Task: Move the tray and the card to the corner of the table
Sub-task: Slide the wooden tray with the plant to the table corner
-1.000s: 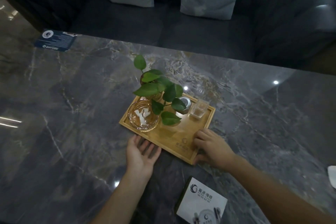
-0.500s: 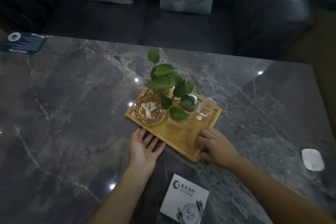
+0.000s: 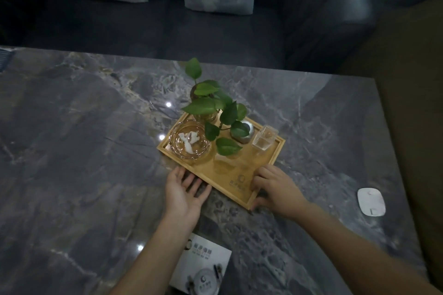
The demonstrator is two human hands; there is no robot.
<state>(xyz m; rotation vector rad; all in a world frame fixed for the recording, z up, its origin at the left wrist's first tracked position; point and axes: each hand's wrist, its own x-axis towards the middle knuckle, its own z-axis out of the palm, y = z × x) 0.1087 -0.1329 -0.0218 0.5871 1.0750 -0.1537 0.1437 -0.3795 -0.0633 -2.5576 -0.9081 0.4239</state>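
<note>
Head view: tray (image 3: pixel 239 175) mid-tabletop (image 3: pixel 84 151); left hand (image 3: pixel 183 193) flat, open against its edge; right hand (image 3: pixel 275 189) gripped its corner. Card (image 3: pixel 203 268) nearer. Risk: jerky push toppling plant (image 3: pixel 213 105).

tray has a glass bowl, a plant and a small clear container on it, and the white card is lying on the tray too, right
Not quite. The tray does carry the glass bowl, the plant and the small clear container, but the white card is not on it. The head view shows the card lying on the table, nearer the person than the tray, between the forearms.
</note>
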